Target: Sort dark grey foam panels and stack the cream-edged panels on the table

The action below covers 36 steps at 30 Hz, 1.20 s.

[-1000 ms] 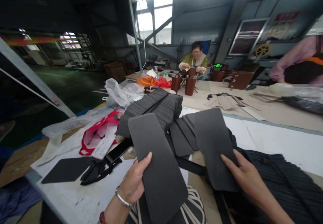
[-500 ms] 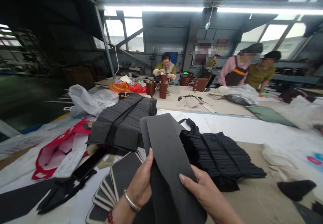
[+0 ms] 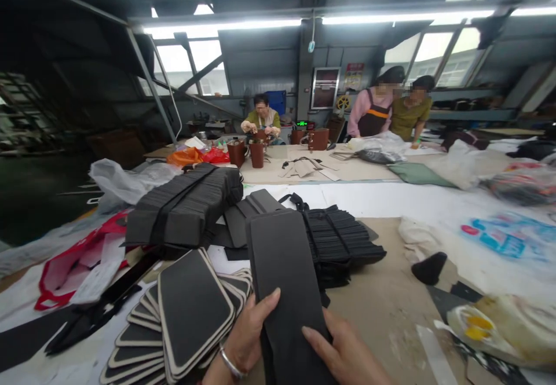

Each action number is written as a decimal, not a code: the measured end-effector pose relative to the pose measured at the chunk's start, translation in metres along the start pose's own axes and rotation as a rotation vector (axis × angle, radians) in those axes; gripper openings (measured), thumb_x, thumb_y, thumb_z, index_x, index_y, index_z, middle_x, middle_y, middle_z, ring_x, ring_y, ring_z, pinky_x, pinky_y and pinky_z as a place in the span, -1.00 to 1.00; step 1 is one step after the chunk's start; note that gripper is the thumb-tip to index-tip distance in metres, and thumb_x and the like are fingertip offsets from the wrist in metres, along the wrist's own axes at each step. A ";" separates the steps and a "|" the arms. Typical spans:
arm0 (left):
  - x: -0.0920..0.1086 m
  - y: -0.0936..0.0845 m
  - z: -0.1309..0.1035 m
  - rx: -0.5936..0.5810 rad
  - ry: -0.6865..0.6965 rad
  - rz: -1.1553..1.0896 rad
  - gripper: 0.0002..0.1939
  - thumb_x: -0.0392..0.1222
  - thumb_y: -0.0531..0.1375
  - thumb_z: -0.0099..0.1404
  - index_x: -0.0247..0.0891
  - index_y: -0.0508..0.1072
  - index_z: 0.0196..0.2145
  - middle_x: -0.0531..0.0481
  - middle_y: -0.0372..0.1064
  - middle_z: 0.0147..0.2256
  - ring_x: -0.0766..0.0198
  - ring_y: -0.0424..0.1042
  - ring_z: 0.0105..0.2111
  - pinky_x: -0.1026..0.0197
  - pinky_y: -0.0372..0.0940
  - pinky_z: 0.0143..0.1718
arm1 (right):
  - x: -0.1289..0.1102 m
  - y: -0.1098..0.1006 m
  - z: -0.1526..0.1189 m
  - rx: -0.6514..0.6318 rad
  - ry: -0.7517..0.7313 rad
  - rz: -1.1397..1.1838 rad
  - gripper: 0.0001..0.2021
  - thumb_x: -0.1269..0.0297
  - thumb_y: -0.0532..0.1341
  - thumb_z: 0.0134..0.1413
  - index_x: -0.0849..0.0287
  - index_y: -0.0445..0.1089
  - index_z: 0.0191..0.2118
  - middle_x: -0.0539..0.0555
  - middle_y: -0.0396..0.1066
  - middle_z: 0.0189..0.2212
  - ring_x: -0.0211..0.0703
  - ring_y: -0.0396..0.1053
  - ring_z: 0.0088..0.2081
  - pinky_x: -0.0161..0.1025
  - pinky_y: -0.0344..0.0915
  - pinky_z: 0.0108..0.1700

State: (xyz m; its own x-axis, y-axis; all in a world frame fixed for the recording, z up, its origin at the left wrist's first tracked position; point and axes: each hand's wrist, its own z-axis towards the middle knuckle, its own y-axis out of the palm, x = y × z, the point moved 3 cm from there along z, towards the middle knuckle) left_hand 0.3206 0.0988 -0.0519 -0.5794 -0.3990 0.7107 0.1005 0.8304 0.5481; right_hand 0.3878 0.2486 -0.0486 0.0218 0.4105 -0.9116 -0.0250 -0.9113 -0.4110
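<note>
Between my two hands are long dark grey panels [image 3: 284, 269] with rounded corners, lying nearly flush on each other. My left hand [image 3: 252, 330] grips their left edge, thumb on top; a silver bangle circles the wrist. On the right edge my right hand [image 3: 343, 344] closes with its thumb across the face. Left of my hands, dark pads with pale edges [image 3: 193, 310] lie fanned in a pile. Just beyond the held panels rests a strapped bundle of black pieces [image 3: 347, 237]. Loose grey panels [image 3: 252, 214] lie behind, beside a larger strapped grey bundle [image 3: 174, 211].
A red bag [image 3: 47, 281] and clear plastic [image 3: 125, 179] lie left. To the right are a bowl with yellow contents [image 3: 475, 324] and a printed plastic bag [image 3: 508, 234]. Across the table a person [image 3: 263, 121] handles brown containers [image 3: 256, 155]; two people [image 3: 373, 110] stand at right.
The held panels, offset and spread before, now lie nearly aligned and more upright in view. My view has swung right, showing more of the pad pile and the table's right side.
</note>
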 end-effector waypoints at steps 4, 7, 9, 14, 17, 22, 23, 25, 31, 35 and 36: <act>-0.034 0.015 -0.011 -0.014 -0.068 0.039 -0.59 -0.21 0.33 0.00 -0.37 0.41 -0.18 -0.18 0.48 -0.25 0.05 0.42 -0.13 0.05 0.21 0.05 | 0.016 -0.045 -0.020 0.273 0.054 -0.064 -0.64 -0.05 0.05 0.08 0.18 0.33 -0.30 0.08 0.38 -0.47 -0.08 0.35 -0.41 -0.19 0.28 -0.33; -0.059 0.028 -0.018 -0.112 -0.133 0.079 -0.59 -0.16 0.35 -0.03 -0.37 0.44 -0.21 -0.21 0.47 -0.24 -0.01 0.40 -0.10 0.01 0.20 0.06 | 0.017 -0.068 -0.025 0.431 -0.005 0.152 -0.54 -0.09 0.08 0.06 0.19 0.26 -0.09 0.15 0.38 -0.25 -0.07 0.36 -0.24 -0.18 0.31 -0.21; -0.073 0.036 -0.022 -0.200 -0.178 0.126 -0.55 -0.11 0.36 -0.05 -0.40 0.46 -0.21 -0.27 0.46 -0.23 -0.08 0.40 -0.12 -0.06 0.22 0.02 | 0.016 -0.074 -0.025 0.417 -0.014 0.333 -0.49 -0.11 0.10 0.04 0.18 0.22 -0.02 0.18 0.36 -0.13 -0.03 0.34 -0.13 -0.16 0.30 -0.11; -0.099 0.047 -0.026 -0.288 -0.269 0.212 -0.46 -0.07 0.39 -0.12 -0.41 0.46 -0.19 -0.29 0.46 -0.24 -0.11 0.43 -0.20 -0.10 0.24 -0.03 | 0.020 -0.072 -0.031 0.397 0.033 0.708 -0.55 -0.07 0.12 0.08 0.16 0.25 -0.03 0.13 0.38 -0.08 -0.03 0.30 -0.03 -0.11 0.23 0.04; -0.103 0.051 -0.028 -0.318 -0.287 0.213 -0.41 -0.07 0.42 -0.18 -0.40 0.46 -0.18 -0.28 0.46 -0.25 -0.12 0.44 -0.21 -0.10 0.26 -0.05 | 0.025 -0.071 -0.036 0.395 0.074 0.793 -0.56 -0.03 0.20 0.02 0.18 0.29 -0.08 0.12 0.42 -0.15 0.01 0.34 -0.08 -0.08 0.29 -0.02; -0.101 0.050 -0.025 -0.373 -0.304 0.246 -0.42 -0.07 0.42 -0.17 -0.40 0.45 -0.19 -0.28 0.46 -0.26 -0.10 0.44 -0.22 -0.07 0.28 -0.09 | 0.030 -0.065 -0.039 0.453 0.083 0.825 -0.59 0.02 0.24 0.00 0.17 0.29 -0.09 0.10 0.44 -0.19 0.00 0.36 -0.11 -0.08 0.31 -0.04; -0.099 0.048 -0.024 -0.377 -0.306 0.247 -0.45 -0.07 0.41 -0.15 -0.40 0.45 -0.20 -0.27 0.47 -0.26 -0.09 0.44 -0.22 -0.06 0.29 -0.09 | 0.030 -0.063 -0.038 0.466 0.082 0.820 -0.59 0.02 0.23 0.00 0.17 0.29 -0.09 0.10 0.44 -0.19 0.00 0.37 -0.11 -0.08 0.32 -0.05; -0.096 0.045 -0.020 -0.373 -0.308 0.238 -0.48 -0.09 0.39 -0.11 -0.40 0.45 -0.20 -0.26 0.47 -0.26 -0.06 0.45 -0.23 -0.04 0.29 -0.08 | 0.029 -0.060 -0.033 0.503 0.083 0.770 -0.59 0.01 0.22 0.01 0.18 0.31 -0.10 0.11 0.44 -0.18 0.00 0.36 -0.12 -0.07 0.32 -0.06; -0.083 0.033 0.000 -0.310 -0.289 0.246 -0.59 -0.15 0.34 0.00 -0.41 0.44 -0.19 -0.24 0.47 -0.24 0.04 0.46 -0.25 0.01 0.29 -0.04 | 0.031 -0.054 -0.006 0.541 0.108 0.702 -0.62 0.02 0.25 -0.05 0.17 0.33 -0.16 0.09 0.43 -0.16 -0.02 0.34 -0.09 -0.11 0.30 -0.05; -0.070 0.028 0.018 -0.289 -0.235 0.157 -0.63 -0.20 0.29 0.07 -0.41 0.42 -0.16 -0.22 0.47 -0.23 0.08 0.46 -0.24 0.03 0.29 -0.03 | 0.039 -0.037 -0.010 0.438 0.219 0.697 -0.55 0.08 0.34 -0.19 0.18 0.30 -0.16 0.10 0.44 -0.20 -0.06 0.38 -0.16 -0.15 0.33 -0.12; -0.066 0.027 0.021 -0.281 -0.205 0.124 -0.65 -0.21 0.27 0.09 -0.40 0.41 -0.15 -0.21 0.46 -0.23 0.09 0.45 -0.23 0.03 0.29 -0.03 | 0.041 -0.028 -0.016 0.379 0.274 0.684 -0.53 0.10 0.36 -0.21 0.18 0.31 -0.15 0.10 0.45 -0.22 -0.06 0.39 -0.18 -0.15 0.34 -0.13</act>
State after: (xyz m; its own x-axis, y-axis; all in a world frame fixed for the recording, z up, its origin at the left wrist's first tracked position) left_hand 0.3442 0.1557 -0.0930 -0.6957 -0.1920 0.6922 0.3822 0.7170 0.5829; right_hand 0.4051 0.2908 -0.0741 0.1206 -0.2973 -0.9471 -0.4555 -0.8643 0.2133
